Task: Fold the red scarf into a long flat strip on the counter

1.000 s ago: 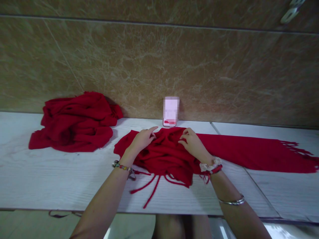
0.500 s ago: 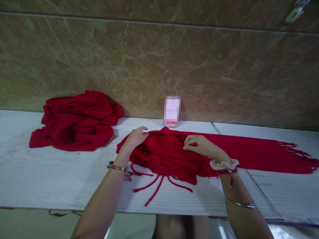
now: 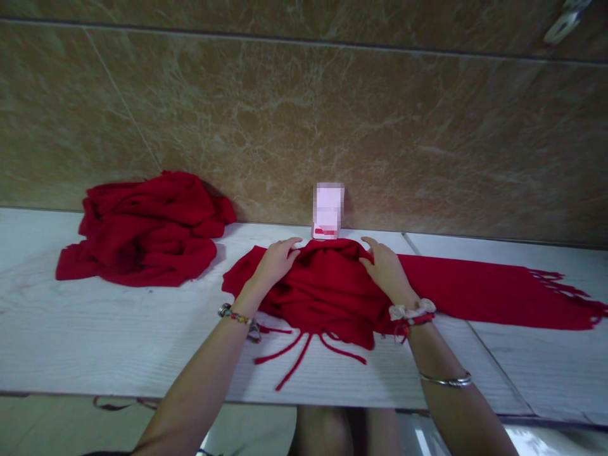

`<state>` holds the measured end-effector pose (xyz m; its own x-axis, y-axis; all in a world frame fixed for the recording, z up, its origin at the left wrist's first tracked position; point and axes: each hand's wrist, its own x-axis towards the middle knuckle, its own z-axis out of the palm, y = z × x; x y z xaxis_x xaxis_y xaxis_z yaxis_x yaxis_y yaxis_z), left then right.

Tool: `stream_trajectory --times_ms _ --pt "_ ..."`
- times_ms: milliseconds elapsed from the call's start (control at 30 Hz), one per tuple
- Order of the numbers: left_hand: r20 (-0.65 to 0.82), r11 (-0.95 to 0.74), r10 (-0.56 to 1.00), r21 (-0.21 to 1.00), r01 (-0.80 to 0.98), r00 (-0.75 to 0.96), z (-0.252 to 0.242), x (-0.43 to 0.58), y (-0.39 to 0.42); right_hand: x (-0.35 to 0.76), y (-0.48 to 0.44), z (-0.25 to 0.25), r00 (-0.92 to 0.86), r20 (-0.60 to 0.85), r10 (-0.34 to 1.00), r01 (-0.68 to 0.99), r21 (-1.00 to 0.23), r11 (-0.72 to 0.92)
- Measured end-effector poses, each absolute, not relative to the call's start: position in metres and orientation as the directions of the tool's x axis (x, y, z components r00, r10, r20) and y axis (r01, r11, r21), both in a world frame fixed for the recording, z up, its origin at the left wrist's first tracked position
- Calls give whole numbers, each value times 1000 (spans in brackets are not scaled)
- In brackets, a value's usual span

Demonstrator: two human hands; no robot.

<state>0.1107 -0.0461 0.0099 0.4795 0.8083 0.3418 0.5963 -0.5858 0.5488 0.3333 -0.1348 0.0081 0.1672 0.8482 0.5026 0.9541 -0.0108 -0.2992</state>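
Note:
A red fringed scarf [image 3: 327, 291] lies before me on the white tabletop, bunched up in the middle. Its flat end [image 3: 484, 291] stretches to the right, and several loose red cords [image 3: 299, 367] trail from the near side of the bunch. My left hand [image 3: 280, 259] rests at the left of the bunch, thumb and fingers apart. On the opposite side, my right hand [image 3: 386, 269] is at the bunch's right edge, also with thumb and fingers apart. Both hands curve around the cloth without a visible grip.
A heap of red cloth [image 3: 147, 234] lies at the left, against the brown marbled wall [image 3: 285, 126]. Just beyond the scarf, a pale pink upright object [image 3: 327, 212], blurred out, leans at the wall. The white tabletop [image 3: 95, 342] has a seam on the right.
My left hand has slid right and slightly up along the cloth. My right hand has moved up toward the far edge, its fingers now spread. The scarf's middle bunches more at the far edge.

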Motion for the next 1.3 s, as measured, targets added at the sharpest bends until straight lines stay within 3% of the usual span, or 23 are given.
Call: stream_trajectory --times_ms 133,267,400,600,867,1067,1300 --pt "455 -531 847 717 452 274 21 103 -41 330 -135 18 225 612 759 932 -363 17" --pt "464 -429 881 697 574 95 21 95 -38 319 -136 20 84 622 778 933 -324 158" --pt "462 -494 846 486 721 268 10 98 -39 316 -136 17 -55 550 834 914 -308 264" --pt "458 -753 656 350 557 599 12 109 -48 331 -140 25 -175 517 838 893 -275 356" --pt "370 -749 660 390 535 654 13 111 -49 318 -145 27 -324 515 794 896 -102 432" --pt "355 -790 613 297 536 706 10 111 -49 313 -147 29 -362 513 779 892 -53 449" --pt "387 -657 754 458 599 530 13 111 -49 318 -147 29 -372 593 714 845 -102 525"
